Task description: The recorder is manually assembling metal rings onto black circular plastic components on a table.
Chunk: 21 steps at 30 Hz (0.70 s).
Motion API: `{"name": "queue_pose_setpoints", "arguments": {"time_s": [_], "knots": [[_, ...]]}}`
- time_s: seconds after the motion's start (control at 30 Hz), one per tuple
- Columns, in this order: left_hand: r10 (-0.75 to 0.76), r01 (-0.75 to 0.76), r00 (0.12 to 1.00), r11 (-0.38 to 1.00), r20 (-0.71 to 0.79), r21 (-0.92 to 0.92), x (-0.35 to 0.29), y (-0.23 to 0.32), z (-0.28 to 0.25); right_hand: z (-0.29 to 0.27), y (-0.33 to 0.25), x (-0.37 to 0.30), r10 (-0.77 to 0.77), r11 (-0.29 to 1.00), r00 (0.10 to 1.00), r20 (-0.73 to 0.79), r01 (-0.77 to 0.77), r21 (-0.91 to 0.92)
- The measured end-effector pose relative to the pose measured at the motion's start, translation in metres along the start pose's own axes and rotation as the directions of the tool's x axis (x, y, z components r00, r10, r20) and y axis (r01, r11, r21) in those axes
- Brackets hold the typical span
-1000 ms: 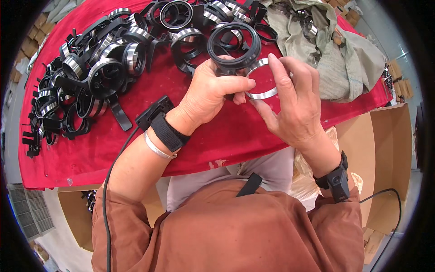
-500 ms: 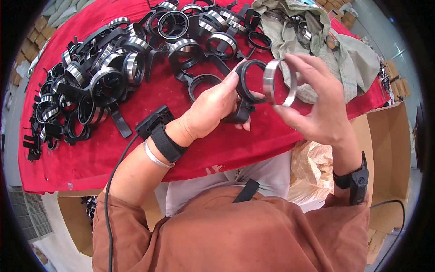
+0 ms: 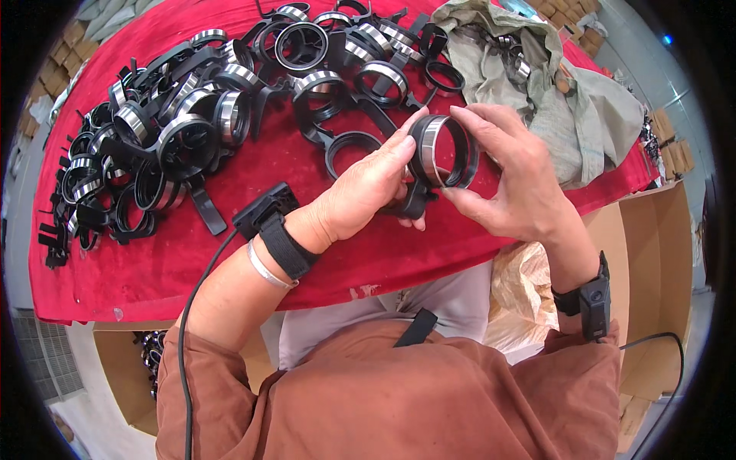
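In my left hand [image 3: 368, 180] is a black plastic ring holder [image 3: 416, 201], gripped low down, with its round part turned towards the right. A shiny metal ring [image 3: 432, 146] sits against that round part, and black shows inside and at both sides of it. My right hand [image 3: 517, 172] reaches round the metal ring from the right, thumb below and fingertips above at its rim. How deeply the ring is seated cannot be made out. On the table beyond my left hand lies another black ring holder [image 3: 331, 157].
A large pile of black holders with metal rings [image 3: 184, 146] covers the left and back of the red-covered table [image 3: 337, 268]. At the back right lies an open grey-green sack [image 3: 590, 115] with metal rings inside. Cardboard boxes [image 3: 659, 261] stand below at both sides.
My right hand has moved left and brought the metal ring from beside the black holder onto its round part. My left hand has barely moved.
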State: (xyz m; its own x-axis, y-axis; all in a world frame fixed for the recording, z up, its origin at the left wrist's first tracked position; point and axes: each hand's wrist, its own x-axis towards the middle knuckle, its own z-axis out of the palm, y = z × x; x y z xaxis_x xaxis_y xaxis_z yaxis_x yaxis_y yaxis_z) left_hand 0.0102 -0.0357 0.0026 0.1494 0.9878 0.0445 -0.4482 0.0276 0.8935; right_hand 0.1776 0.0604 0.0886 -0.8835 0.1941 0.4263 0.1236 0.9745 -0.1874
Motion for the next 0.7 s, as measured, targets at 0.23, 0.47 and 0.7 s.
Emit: {"name": "queue_pose_setpoints", "arguments": {"time_s": [0.23,0.47,0.7], "knots": [[0.009,-0.007,0.999,0.999,-0.035,0.043,0.001,-0.002,0.002,0.004,0.000,0.001,-0.033,0.999,0.999,-0.008,0.033,-0.021],[0.093,-0.092,0.990,0.996,-0.105,0.009,-0.003,0.012,0.011,0.005,0.005,0.001,0.218,0.908,0.976,-0.013,-0.198,0.370],[0.090,-0.102,0.982,0.993,-0.163,-0.062,-0.003,0.010,0.009,0.024,0.027,-0.015,0.613,0.024,0.706,0.354,-0.465,0.885]]}}
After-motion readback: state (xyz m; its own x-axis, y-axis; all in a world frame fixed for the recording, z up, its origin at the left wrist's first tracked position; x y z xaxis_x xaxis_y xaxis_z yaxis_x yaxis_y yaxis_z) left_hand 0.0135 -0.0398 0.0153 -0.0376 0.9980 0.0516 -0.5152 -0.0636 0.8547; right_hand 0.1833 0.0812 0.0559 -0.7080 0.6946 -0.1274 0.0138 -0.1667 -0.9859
